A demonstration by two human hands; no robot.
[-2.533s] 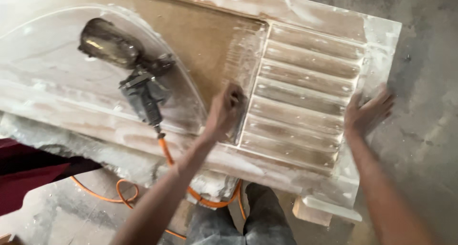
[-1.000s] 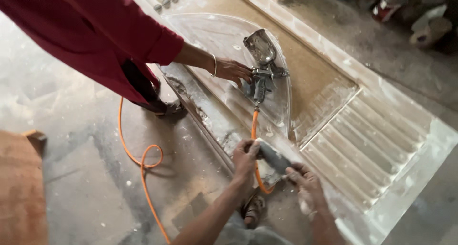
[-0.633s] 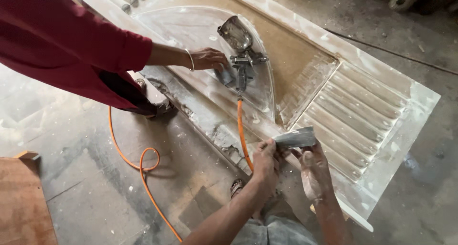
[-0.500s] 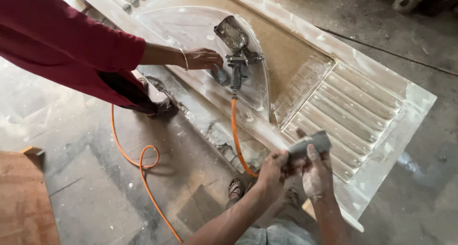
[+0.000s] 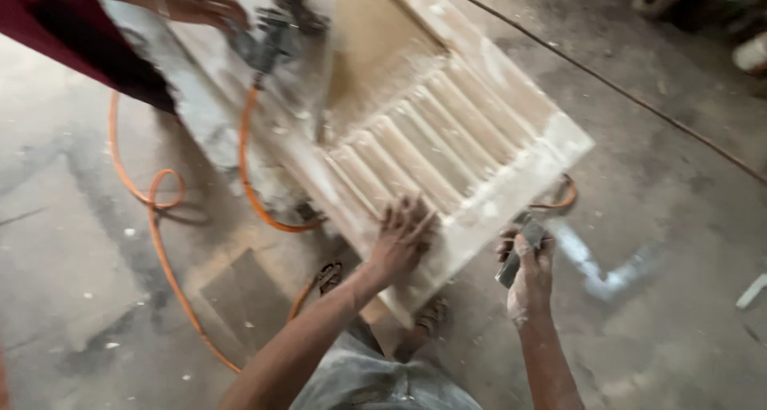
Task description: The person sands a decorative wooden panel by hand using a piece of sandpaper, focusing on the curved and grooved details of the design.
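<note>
Dust-whitened flooring (image 5: 655, 218) of bare concrete lay under a carved wooden door panel (image 5: 447, 138), its ribbed section coated in pale filler and its corner jutting toward the worker. An orange air hose (image 5: 156, 218) looped across the floor beside the panel and ran up to a spray gun (image 5: 272, 39) at the top of the frame, where a co-worker's hand (image 5: 204, 3) in a dark red sleeve rested near it. The worker's left hand (image 5: 399, 238) pressed flat on the panel's ribbed edge, fingers spread apart. The right hand (image 5: 527, 278), just off the panel's corner, had its fingers clamped around a small grey sanding block (image 5: 519, 246), blurred by motion.
</note>
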